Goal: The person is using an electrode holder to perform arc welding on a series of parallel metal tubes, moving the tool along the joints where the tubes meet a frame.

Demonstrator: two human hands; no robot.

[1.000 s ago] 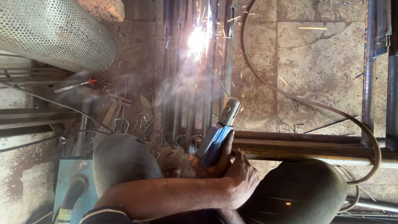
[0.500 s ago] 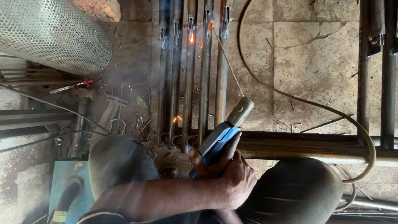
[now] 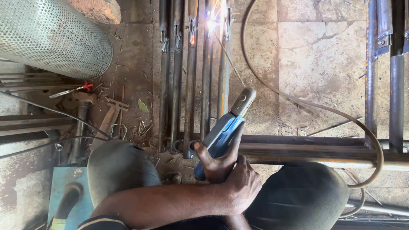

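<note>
Holder: a blue welding holder (image 3: 223,134) with a grey metal tip is being gripped; it is tilted up toward the bars.
Left hand: the left hand (image 3: 243,183) is being wrapped from below over the other hand, fingers closed.
Right hand: the right hand (image 3: 213,159) is being closed tightly around the blue handle.
Rod: a thin straight rod (image 3: 228,57) is being held from the tip to the bright spark (image 3: 211,24).
Bars: long round steel bars (image 3: 189,76), dull and rusty, are lying side by side on the stone floor (image 3: 324,55).
Cable: a smooth grey cable (image 3: 315,106) is curving around to the right.
Cylinder: a perforated metal cylinder (image 3: 47,36) is lying at the upper left.
Change: half a second ago only small orange glows were being seen; now a white spark is being produced, and the holder is being kept in nearly the same place.
</note>
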